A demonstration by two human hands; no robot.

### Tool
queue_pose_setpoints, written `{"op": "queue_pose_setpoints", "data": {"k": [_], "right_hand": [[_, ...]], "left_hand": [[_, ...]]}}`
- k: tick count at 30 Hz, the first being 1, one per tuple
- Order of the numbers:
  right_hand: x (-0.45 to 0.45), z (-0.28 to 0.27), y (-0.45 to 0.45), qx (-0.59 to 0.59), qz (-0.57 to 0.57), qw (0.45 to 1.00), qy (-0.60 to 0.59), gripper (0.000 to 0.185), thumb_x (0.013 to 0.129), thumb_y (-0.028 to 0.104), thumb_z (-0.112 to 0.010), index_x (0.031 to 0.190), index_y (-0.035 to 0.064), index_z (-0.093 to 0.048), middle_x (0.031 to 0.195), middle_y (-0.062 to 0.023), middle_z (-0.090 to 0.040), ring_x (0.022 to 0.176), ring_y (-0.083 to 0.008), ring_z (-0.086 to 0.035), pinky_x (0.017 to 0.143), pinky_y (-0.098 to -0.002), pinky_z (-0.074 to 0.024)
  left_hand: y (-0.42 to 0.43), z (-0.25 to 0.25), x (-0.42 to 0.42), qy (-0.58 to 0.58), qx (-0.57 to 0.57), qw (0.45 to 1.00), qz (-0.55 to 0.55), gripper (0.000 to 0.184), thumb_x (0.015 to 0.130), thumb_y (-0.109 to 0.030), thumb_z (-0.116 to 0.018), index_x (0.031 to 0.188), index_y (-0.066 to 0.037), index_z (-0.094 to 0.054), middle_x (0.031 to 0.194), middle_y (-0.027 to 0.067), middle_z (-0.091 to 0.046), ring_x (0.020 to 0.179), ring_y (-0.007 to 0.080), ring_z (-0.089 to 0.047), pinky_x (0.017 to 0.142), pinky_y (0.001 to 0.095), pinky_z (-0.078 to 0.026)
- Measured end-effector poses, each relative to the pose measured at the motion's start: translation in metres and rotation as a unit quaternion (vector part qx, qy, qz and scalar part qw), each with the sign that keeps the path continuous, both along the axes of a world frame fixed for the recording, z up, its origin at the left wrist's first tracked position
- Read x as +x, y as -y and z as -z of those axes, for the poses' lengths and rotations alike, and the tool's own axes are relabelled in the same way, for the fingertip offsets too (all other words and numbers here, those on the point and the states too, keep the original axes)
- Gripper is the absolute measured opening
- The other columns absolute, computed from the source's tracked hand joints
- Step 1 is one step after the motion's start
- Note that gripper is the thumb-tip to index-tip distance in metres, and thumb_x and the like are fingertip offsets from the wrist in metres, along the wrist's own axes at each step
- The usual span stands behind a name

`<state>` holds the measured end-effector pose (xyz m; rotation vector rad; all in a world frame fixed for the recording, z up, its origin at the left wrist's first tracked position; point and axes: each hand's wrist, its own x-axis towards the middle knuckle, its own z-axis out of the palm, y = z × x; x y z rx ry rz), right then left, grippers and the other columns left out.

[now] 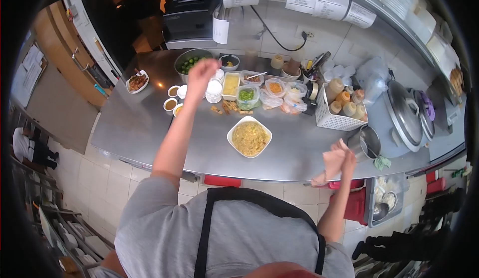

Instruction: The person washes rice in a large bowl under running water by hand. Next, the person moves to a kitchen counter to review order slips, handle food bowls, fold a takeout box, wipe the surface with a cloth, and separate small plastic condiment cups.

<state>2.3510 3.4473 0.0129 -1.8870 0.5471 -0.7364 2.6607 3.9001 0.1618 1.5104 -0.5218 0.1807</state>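
A square white bowl of fried rice [250, 137] rests near the front edge of the steel counter [129, 143]. My left hand [205, 70] is raised over the back of the counter, beside the metal bowl of green limes [192, 64] and above stacked white lids [214, 91]; its fingers look curled, and whether they hold anything is hidden. Over the counter's front edge at the right, my right hand [347, 159] grips a pinkish cloth [332, 163], next to a metal pot [368, 141].
Sauce cups [170, 104], a tub of chopped greens [246, 95] and bagged toppings [272, 100] line the counter's middle. A white basket of sauce bottles [329, 114] stands right. A dish of food [137, 82] sits left. People stand at far left and lower right.
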Motion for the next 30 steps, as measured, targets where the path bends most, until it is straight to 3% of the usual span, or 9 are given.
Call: {"op": "queue_pose_setpoints", "data": {"k": [2,4,5,7,10,16,24,30], "right_hand": [[0.039,0.033,0.001,-0.119,0.047,0.979,-0.157,0.038,0.087,0.028,-0.041,0.114,0.0035,-0.051,0.110,-0.0193,-0.056,0.101,-0.0322,-0.053,0.085,-0.0362,-0.0410],[0.068,0.064,-0.015,-0.351,0.007,0.926,-0.140,0.050,0.084,0.037,-0.047,0.126,0.0090,-0.040,0.126,-0.0215,-0.042,0.114,-0.0382,-0.041,0.092,-0.0434,-0.0350],[0.077,0.075,-0.028,-0.353,0.001,0.926,-0.138,0.050,0.084,0.037,-0.047,0.126,0.0090,-0.040,0.126,-0.0215,-0.042,0.114,-0.0382,-0.041,0.092,-0.0434,-0.0350],[0.088,0.096,-0.055,-0.417,0.061,0.863,-0.278,0.065,0.082,0.044,-0.048,0.133,0.0099,-0.029,0.134,-0.0201,-0.031,0.124,-0.0397,-0.026,0.099,-0.0505,-0.0218],[0.093,0.124,-0.063,-0.395,0.039,0.892,-0.215,0.069,0.078,0.047,-0.052,0.134,0.0138,-0.029,0.136,-0.0226,-0.026,0.126,-0.0422,-0.021,0.099,-0.0564,-0.0147],[0.093,0.128,-0.042,-0.395,-0.019,0.897,-0.200,0.067,0.079,0.049,-0.049,0.134,0.0148,-0.030,0.136,-0.0229,-0.026,0.126,-0.0413,-0.021,0.101,-0.0538,-0.0140],[0.109,0.129,-0.029,-0.416,0.021,0.883,-0.214,0.061,0.080,0.049,-0.047,0.132,0.0183,-0.034,0.137,-0.0193,-0.027,0.127,-0.0368,-0.022,0.101,-0.0514,-0.0149],[0.108,0.120,-0.034,-0.391,0.031,0.886,-0.248,0.058,0.081,0.048,-0.046,0.130,0.0201,-0.036,0.136,-0.0166,-0.028,0.128,-0.0330,-0.021,0.102,-0.0494,-0.0152]], "left_hand": [[0.008,-0.056,0.012,0.083,-0.062,0.994,-0.030,0.027,0.084,-0.020,-0.056,0.105,-0.003,-0.057,0.096,0.0040,-0.062,0.089,0.0094,-0.055,0.075,0.0236,-0.043],[0.018,-0.098,0.023,0.110,-0.129,0.985,-0.042,0.032,0.085,-0.022,-0.054,0.110,-0.003,-0.054,0.107,0.0083,-0.059,0.100,0.0159,-0.053,0.081,0.0290,-0.042],[0.023,-0.115,0.029,0.106,-0.138,0.984,-0.043,0.033,0.084,-0.021,-0.054,0.112,-0.003,-0.054,0.108,0.0085,-0.058,0.102,0.0167,-0.052,0.082,0.0297,-0.041],[0.030,-0.132,0.049,0.096,-0.156,0.983,-0.022,0.034,0.082,-0.019,-0.056,0.113,-0.003,-0.054,0.107,0.0067,-0.059,0.100,0.0149,-0.052,0.080,0.0296,-0.042],[0.035,-0.142,0.054,0.089,-0.175,0.981,0.007,0.033,0.080,-0.015,-0.056,0.110,-0.002,-0.055,0.102,0.0072,-0.060,0.094,0.0148,-0.055,0.076,0.0297,-0.045],[0.037,-0.129,0.040,-0.014,-0.267,0.956,0.120,0.025,0.079,-0.004,-0.048,0.102,0.006,-0.052,0.094,0.0146,-0.059,0.088,0.0231,-0.059,0.075,0.0370,-0.051],[0.048,-0.130,0.033,-0.019,-0.321,0.937,0.135,0.019,0.079,-0.007,-0.054,0.094,0.006,-0.053,0.097,0.0150,-0.057,0.092,0.0240,-0.056,0.079,0.0359,-0.051],[0.056,-0.134,0.037,0.021,-0.296,0.952,0.076,0.020,0.082,-0.009,-0.049,0.092,0.008,-0.052,0.099,0.0181,-0.056,0.092,0.0245,-0.056,0.084,0.0376,-0.050]]}}
